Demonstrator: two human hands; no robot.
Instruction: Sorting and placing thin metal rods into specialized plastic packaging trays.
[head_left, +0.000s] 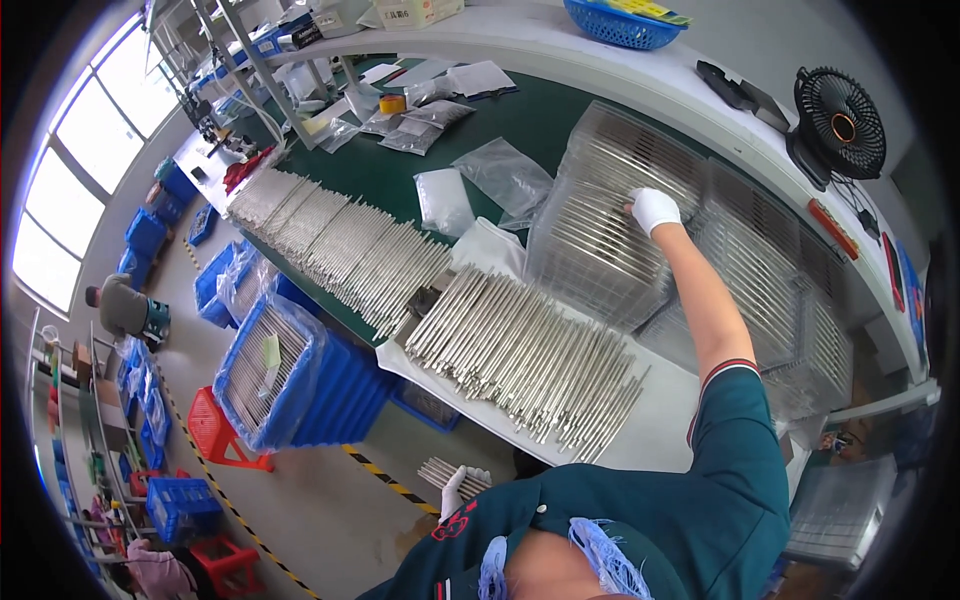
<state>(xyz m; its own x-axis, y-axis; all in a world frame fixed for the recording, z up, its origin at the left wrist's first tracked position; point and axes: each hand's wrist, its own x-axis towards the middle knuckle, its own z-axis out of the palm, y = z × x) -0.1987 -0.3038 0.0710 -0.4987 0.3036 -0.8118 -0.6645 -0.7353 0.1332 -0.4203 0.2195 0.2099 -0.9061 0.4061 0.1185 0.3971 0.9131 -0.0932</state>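
Note:
My left hand (463, 484), in a white glove, is closed around a small bundle of thin metal rods (440, 473), held low at my left side off the table. My right hand (656, 208), also gloved in white, reaches over a clear plastic tray (540, 265) at the far right. Its fingers are curled at the metal rods (590, 220) lying in rows in that tray; what lies between the fingertips is hidden. In front of me a broad layer of silvery metal rods (520, 360) rests side by side on a white surface.
Another long row of rods (330, 240) runs along the green table (520, 100). More rod-filled clear trays (745, 270) stand to the right. Clear bags (500, 180) lie behind. A black fan (840, 125) sits on the shelf. Blue crates (330, 400) stand left; two people are farther off.

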